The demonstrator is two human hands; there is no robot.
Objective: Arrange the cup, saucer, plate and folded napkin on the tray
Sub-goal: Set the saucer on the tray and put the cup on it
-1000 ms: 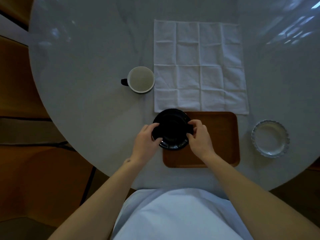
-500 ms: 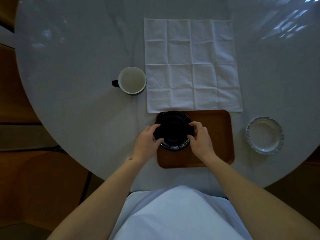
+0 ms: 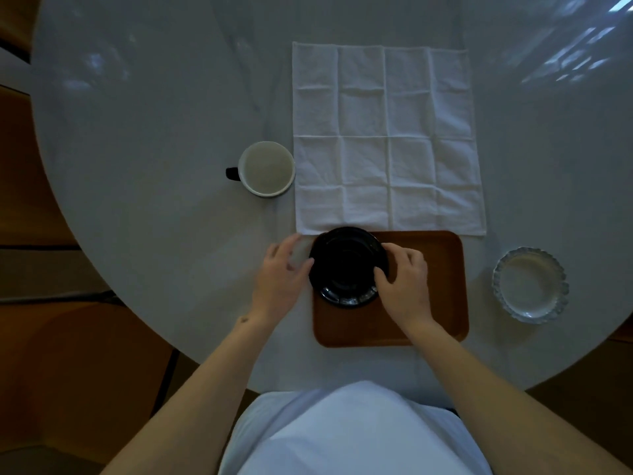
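A black saucer (image 3: 346, 265) lies on the left end of the brown wooden tray (image 3: 428, 289), its far rim overlapping the tray's back edge. My left hand (image 3: 279, 279) is just left of the saucer, fingers spread and off the rim, thumb close to it. My right hand (image 3: 404, 282) still has thumb and fingertips on the saucer's right rim. A cup (image 3: 266, 168), pale inside with a black handle pointing left, stands upright behind and to the left. The white napkin (image 3: 387, 138) lies spread flat behind the tray, showing fold creases. A scalloped glass plate (image 3: 529, 287) sits right of the tray.
Everything rests on a round grey table (image 3: 154, 138) whose curved edge runs close to my body. Wooden floor and a dark chair show beyond the left edge. The tray's right half is bare wood.
The saucer has settled onto the tray's left end. My left hand has let go of it and opened, drawing slightly left. My right hand stays on the rim.
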